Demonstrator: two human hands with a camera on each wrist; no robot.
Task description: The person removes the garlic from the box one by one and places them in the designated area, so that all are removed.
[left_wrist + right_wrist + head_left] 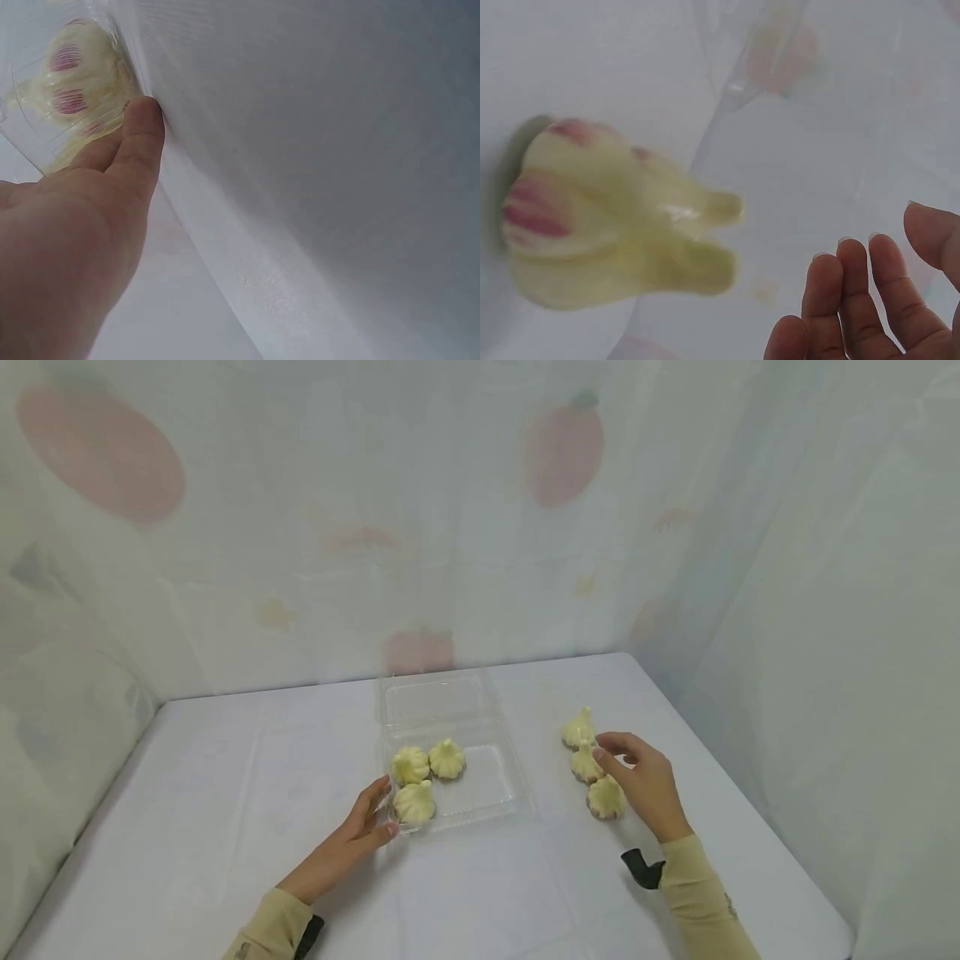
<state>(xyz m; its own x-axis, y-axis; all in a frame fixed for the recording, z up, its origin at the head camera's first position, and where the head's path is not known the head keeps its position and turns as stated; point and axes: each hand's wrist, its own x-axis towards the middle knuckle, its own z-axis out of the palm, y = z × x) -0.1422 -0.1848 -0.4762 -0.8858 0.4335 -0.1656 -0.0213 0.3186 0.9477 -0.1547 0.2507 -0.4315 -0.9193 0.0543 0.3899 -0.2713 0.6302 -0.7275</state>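
A clear plastic clamshell container [480, 781] lies with its lid [435, 700] folded back. Three pale garlic bulbs [414, 803] sit grouped in its left part. My left hand [352, 839] is at the container's left side, thumb at the near corner; in the left wrist view its straight fingers [142, 131] lie along the clear wall, beside a purple-streaked bulb [79, 71]. To the right, three more garlic bulbs stand in a row on the table. Over the middle bulb [585, 763] hovers my right hand [645, 781], thumb and fingers apart and holding nothing in the right wrist view.
The far bulb [578, 729] and the near bulb [606, 798] crowd the middle one on both sides. A white cloth covers the table [225, 810]. Pale curtains with fruit prints [566, 452] hang behind and at both sides.
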